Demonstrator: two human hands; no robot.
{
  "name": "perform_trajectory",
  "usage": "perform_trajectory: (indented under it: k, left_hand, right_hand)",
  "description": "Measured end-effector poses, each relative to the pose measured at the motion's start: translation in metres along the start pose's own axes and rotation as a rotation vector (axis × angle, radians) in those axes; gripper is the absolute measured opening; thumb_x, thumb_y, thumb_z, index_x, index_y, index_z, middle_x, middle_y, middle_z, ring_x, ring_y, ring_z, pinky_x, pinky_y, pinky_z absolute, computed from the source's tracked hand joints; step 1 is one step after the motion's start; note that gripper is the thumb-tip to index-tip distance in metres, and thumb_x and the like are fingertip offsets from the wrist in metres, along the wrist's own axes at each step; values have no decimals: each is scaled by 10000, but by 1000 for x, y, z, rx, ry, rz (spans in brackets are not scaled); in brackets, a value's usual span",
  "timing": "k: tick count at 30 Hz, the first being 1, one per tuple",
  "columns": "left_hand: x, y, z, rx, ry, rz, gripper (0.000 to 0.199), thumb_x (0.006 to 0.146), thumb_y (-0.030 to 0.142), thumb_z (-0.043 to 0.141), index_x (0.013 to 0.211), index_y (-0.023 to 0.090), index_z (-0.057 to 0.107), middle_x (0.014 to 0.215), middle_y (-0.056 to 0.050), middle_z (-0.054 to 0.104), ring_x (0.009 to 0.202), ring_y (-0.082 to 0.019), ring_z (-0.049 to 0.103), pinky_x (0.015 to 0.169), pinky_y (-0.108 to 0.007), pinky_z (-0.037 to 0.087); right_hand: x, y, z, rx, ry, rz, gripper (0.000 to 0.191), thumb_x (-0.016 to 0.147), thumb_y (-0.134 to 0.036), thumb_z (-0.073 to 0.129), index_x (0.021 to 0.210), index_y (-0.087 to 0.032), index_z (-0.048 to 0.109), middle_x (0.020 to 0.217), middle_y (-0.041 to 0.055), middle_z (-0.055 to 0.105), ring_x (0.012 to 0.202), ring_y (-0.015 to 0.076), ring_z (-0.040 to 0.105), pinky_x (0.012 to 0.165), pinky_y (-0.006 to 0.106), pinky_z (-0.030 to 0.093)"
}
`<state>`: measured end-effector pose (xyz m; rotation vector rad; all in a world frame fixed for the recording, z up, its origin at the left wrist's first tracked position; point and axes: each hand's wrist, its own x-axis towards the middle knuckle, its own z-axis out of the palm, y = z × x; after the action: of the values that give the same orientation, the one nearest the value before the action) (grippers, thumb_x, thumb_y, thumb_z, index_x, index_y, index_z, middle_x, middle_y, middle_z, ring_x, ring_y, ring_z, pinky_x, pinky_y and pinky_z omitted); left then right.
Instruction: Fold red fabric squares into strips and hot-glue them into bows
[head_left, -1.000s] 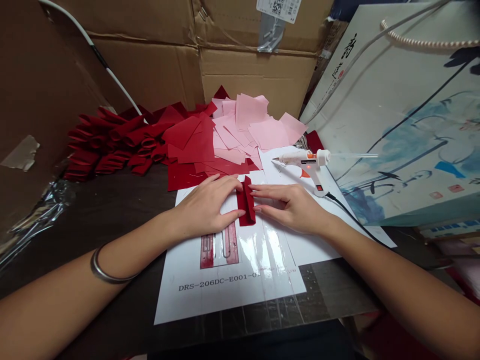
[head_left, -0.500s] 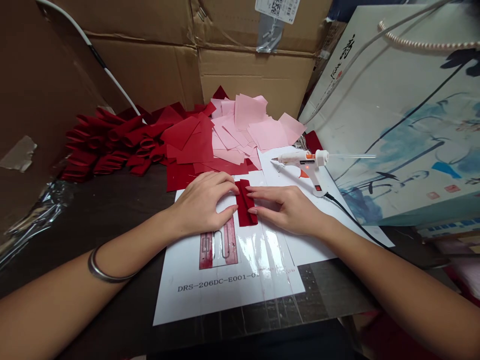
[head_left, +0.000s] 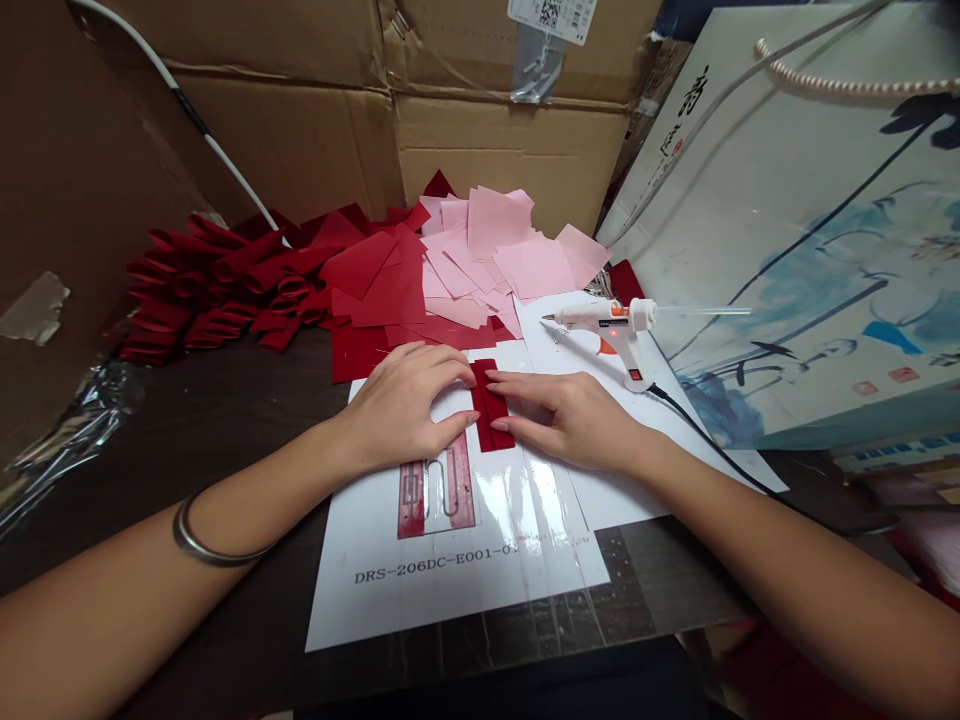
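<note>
Working from far away, I am laying the fingertips of my right hand on the folded red piece, fingers stretched out and not pinching. My left hand is curving beside it, thumb and fingers spread, with the thumb tip touching the piece's left edge; I cannot tell how hard it is pushing. The piece is lying on the white sheet, between my two hands. A wide stretch of sheet is running from its near edge toward me, giving room that way. The dark table is giving more room on the left. Just past my hands, flat red pieces are crowding close, with pink pieces heaping beside them. The glue gun is lying near my right hand, tip pointing left. Farther out, rolled red pieces are bunching on the left, cardboard is blocking the back, and a painted bag is making the right side tight
</note>
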<state>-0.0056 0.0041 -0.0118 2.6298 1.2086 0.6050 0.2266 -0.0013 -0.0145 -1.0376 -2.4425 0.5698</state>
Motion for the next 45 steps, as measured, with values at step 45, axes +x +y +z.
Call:
perform_trajectory:
  k: [45]
  left_hand:
    - [-2, 9, 0, 186, -37, 113, 405, 879, 303, 500, 1223, 150, 647, 1240, -78, 667, 1284, -332, 487, 1125, -604, 230]
  right_hand:
    - [-25, -35, -12, -597, -297, -303, 635, 973, -568, 336, 1337, -87, 532, 1430, 123, 507, 654, 217, 708, 489, 378, 454]
